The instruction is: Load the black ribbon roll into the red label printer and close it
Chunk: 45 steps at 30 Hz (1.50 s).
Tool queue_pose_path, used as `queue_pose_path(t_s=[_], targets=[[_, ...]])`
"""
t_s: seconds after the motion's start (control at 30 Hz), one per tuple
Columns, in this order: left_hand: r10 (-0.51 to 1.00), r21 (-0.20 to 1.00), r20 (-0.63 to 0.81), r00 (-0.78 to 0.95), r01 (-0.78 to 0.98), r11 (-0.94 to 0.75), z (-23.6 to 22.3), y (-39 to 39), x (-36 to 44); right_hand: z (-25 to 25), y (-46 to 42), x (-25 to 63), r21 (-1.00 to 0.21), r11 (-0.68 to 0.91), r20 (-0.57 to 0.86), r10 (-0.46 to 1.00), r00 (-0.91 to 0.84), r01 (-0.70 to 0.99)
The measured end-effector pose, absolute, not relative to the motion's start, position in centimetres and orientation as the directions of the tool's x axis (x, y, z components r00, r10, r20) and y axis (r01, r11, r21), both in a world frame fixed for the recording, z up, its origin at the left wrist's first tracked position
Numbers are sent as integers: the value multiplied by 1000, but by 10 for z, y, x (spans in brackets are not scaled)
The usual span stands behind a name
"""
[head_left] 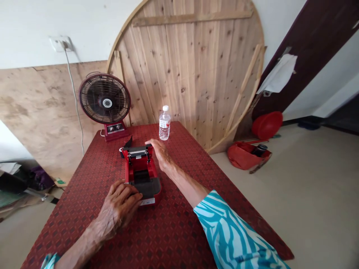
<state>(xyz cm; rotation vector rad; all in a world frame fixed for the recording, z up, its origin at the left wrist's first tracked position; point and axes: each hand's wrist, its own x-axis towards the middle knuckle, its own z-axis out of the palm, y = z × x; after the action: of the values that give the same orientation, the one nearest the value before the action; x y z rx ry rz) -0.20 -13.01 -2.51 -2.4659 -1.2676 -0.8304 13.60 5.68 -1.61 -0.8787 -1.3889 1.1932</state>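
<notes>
On the table stands a small red and black box-like machine [155,173] with its hinged lid [138,152] raised at the far side. A metal bar runs across the lid, and a dark hollow shows inside the box; its exact kind I cannot make out. My left hand [122,200] holds the near left corner of the machine, fingers curled over the edge. At the raised lid's right corner, my right hand [161,153] grips the edge, its fingertips partly hidden. A black flap [128,143] with a white ring beside it sits at the machine's far left.
A red patterned table [179,231] lies under everything. Beyond the machine stand a capped plastic bottle [164,125] and a dark red fan [105,101]. A large round wooden board [190,74] leans against the wall. Red basins [267,125] and a red bag [241,155] rest on the floor.
</notes>
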Motion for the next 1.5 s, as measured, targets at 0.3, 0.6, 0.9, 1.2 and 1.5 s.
queue_pose_path(t_s=[0.3,0.6,0.9,1.2,1.5], targets=[[643,50,633,430,806,-589,-29,-129,0,-55,6,159,-963,261,270,945,-183,-69],[663,57,609,436,809,-585,-27,-131,1,-69,2,157,-972,-17,42,969,-245,-234],[869,577,495,-16,753,-316,-24,-111,-27,-70,-3,159,-954,-90,1,953,-303,-285],[933,978,-75,-353,155,137,-48,-66,-49,-76,-4,159,-961,-50,36,953,-302,-271],[979,999,-30,-203,16,34,-48,-74,-39,-80,-7,157,-964,-30,39,967,-252,-263]])
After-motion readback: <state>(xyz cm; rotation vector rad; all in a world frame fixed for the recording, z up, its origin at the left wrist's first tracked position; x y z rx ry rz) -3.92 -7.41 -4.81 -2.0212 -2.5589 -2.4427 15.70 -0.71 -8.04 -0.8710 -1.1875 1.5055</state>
